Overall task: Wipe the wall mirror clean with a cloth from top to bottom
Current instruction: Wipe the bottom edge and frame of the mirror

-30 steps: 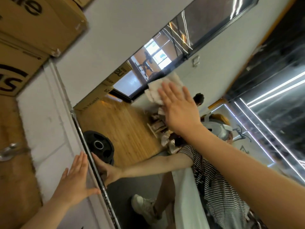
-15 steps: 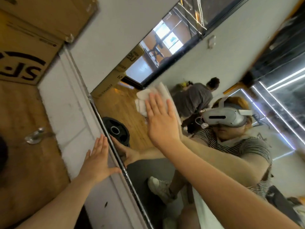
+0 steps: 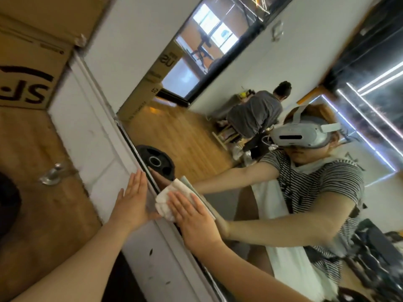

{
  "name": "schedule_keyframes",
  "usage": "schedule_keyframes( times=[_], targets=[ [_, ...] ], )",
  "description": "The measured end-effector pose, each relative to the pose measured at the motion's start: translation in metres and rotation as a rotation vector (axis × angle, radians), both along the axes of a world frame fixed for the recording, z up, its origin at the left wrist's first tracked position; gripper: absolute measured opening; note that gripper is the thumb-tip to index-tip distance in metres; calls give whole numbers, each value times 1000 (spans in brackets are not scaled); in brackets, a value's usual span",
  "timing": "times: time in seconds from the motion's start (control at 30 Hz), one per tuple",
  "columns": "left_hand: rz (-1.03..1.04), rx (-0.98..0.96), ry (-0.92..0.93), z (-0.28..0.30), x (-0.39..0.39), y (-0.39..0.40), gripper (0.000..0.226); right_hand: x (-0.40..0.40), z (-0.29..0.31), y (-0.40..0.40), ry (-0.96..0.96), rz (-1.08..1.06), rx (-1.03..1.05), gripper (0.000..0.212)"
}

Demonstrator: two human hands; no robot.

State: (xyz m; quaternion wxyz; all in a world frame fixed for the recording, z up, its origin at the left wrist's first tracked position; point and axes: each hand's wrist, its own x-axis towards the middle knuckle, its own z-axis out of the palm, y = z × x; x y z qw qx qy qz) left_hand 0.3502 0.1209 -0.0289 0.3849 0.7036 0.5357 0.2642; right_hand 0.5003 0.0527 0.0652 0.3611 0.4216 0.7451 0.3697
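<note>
The wall mirror (image 3: 187, 136) fills the right part of the tilted view, with a thin metal edge along its left side. A white folded cloth (image 3: 169, 198) lies flat on the glass close to that edge. My right hand (image 3: 194, 219) presses it against the mirror with straight fingers. My left hand (image 3: 133, 201) rests flat and open on the white wall trim beside the mirror, its thumb near the cloth. The mirror reflects both my arms and a person in a striped shirt wearing a headset.
Cardboard boxes (image 3: 28, 68) are stacked at the upper left beside a white wall strip (image 3: 87, 127). A wooden panel with a metal handle (image 3: 52, 173) lies left of the strip. In the reflection are a black weight plate (image 3: 156, 161), a wooden floor and a second person.
My right hand slid the cloth down the mirror and to its left edge, ending beside my left hand. The view has tilted and shifted; my left hand stays flat on the wall.
</note>
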Motion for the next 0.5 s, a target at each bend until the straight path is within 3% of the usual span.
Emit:
schedule_keyframes(
  times=[0.17,0.27,0.5],
  targets=[
    [-19,-8,-2,12,6,1,127,15,26,-6,137,80,168,62],
    [11,4,-23,18,6,2,127,22,71,-6,188,128,312,67],
    [49,16,-22,29,5,11,128,29,188,-18,284,180,571,56]
  ],
)
